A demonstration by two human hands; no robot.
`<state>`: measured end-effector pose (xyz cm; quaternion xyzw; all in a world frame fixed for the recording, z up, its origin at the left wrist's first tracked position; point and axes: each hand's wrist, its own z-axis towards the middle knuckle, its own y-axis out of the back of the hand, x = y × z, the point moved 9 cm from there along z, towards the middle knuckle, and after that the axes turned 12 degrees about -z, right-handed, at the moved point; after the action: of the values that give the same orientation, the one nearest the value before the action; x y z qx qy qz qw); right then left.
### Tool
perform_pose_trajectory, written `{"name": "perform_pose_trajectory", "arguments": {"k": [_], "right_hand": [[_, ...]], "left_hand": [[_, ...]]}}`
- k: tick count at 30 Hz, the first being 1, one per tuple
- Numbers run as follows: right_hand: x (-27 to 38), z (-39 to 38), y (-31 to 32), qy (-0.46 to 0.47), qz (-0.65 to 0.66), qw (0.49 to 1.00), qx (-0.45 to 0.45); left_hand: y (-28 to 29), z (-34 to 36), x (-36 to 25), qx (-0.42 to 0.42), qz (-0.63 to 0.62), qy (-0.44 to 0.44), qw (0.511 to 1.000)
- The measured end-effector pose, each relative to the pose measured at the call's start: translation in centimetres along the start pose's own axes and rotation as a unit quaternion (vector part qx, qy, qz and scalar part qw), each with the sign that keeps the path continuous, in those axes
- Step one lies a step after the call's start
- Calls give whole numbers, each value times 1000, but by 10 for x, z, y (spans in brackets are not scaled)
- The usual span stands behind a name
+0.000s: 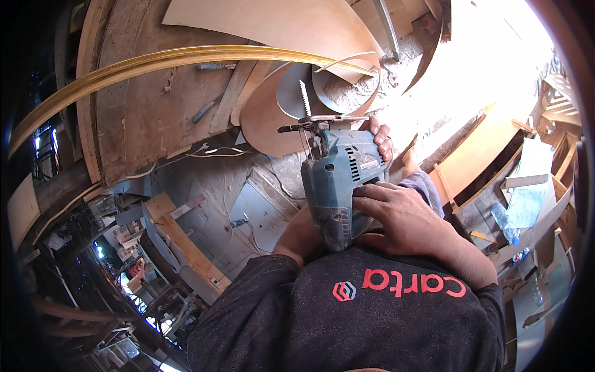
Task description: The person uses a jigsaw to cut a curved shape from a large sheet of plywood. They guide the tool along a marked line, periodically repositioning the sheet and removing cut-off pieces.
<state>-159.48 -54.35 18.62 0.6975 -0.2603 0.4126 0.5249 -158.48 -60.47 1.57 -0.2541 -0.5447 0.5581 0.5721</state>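
A blue jigsaw (pixel 338 180) is held up close in front of my chest, tipped so its metal shoe (pixel 338 118) faces away from me. Its toothed blade (pixel 304 98) sticks out past the shoe, touching nothing that I can make out. My right hand (pixel 396 214) is closed on the handle, with fingers tucked into the grip opening. Behind the tool passes my left forearm, and the fingers of my left hand (pixel 382 140) curl round the body near the shoe. The left palm is hidden by the jigsaw.
A long yellowish wooden strip (pixel 186 57) crosses above a plank bench (pixel 142 105). Beyond the blade lie thin curved wood sheets (pixel 266 124) and sawdust (pixel 353 96). Cables (pixel 223 152) trail over the floor. Right, a wooden drawer-like frame (pixel 477 155) stands near a plastic bottle (pixel 505 223).
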Motion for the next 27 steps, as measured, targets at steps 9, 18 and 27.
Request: {"name": "perform_pose_trajectory", "arguments": {"k": [9,18,27], "right_hand": [[0,1,2,5,2,1000,-15],[1,1,-1,4,-4,1000,-17],[7,11,-1,-12,-36,999,-25]], "left_hand": [[-7,4,2,18,-1,32,999],[-9,2,2,8,2,33,999],[7,-20,-17,-49,0,-36,998]]}}
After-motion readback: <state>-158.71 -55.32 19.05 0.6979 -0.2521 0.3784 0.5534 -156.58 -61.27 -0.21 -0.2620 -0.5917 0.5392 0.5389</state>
